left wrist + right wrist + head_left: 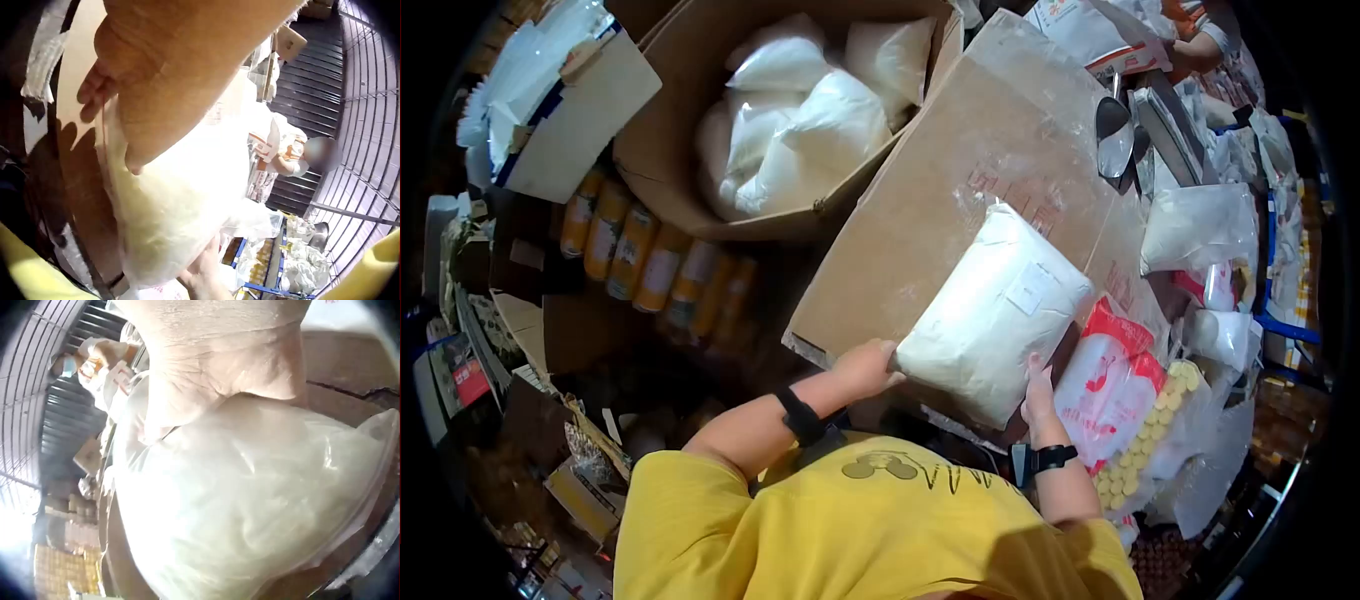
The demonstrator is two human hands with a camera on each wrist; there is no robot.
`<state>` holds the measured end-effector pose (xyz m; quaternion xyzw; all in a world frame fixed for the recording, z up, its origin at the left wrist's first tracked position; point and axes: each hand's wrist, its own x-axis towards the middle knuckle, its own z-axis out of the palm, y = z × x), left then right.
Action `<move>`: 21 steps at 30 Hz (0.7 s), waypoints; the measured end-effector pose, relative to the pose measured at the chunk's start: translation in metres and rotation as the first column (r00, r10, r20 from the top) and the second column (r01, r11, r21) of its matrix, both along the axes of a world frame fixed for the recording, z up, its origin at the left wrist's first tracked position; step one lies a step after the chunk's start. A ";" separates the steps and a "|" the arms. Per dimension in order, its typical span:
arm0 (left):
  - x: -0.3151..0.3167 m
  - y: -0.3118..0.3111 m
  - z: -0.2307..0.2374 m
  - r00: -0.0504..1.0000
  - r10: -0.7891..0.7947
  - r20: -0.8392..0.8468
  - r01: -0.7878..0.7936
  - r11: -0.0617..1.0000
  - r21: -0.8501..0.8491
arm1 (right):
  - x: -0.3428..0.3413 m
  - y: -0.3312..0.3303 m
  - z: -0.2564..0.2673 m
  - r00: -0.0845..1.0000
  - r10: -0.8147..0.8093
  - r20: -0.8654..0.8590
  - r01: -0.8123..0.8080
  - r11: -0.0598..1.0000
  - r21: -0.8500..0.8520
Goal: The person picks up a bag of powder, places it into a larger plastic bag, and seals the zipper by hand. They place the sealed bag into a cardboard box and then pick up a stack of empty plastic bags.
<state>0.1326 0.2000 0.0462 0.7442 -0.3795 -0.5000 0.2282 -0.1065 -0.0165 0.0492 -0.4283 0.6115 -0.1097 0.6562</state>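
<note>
Both hands hold a full, pale plastic bag (1000, 310) above the near part of a brown cardboard surface (900, 250) in front of the person's yellow shirt (840, 520). The bag lies tilted, with a small pale label (1029, 288) on its upper face; whether its underside touches the cardboard cannot be told.

The left hand (868, 368) grips the bag's near left corner. Its fingers are partly closed, the thumb over the bag and the other fingers at its edge. The right hand (1037, 392) grips the near right side, its fingers partly closed round the bag, one digit showing on the upper face; the rest are hidden, so their exact bend cannot be told. A dark strap circles each wrist.

Beyond the cardboard surface, on the left, an open cardboard box (655, 150) contains several bags with white contents (800, 120). Orange containers (635, 250) stand in a row below that box. To the right of the held bag are a red-and-white packet (1100, 385) and a clear pack of round yellow pieces (1165, 425). Farther up on that side are a metal scoop (1113, 135) and a clear bag of white contents (1200, 228). Part of another person (1200, 40) shows at the upper right.
</note>
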 end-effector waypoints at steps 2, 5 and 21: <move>0.012 0.010 -0.039 0.977 0.009 -0.214 -0.002 0.999 0.034 | -0.009 0.007 -0.001 0.991 -0.120 -0.055 0.125 0.987 0.097; 0.027 0.011 -0.058 0.800 0.224 -0.557 -0.066 0.955 0.289 | -0.033 0.031 0.010 0.992 -0.084 0.097 0.058 0.968 0.245; -0.047 0.010 -0.061 -0.040 0.469 -0.882 -0.203 0.861 0.467 | -0.064 0.127 -0.021 0.723 -0.624 0.296 0.449 0.751 0.485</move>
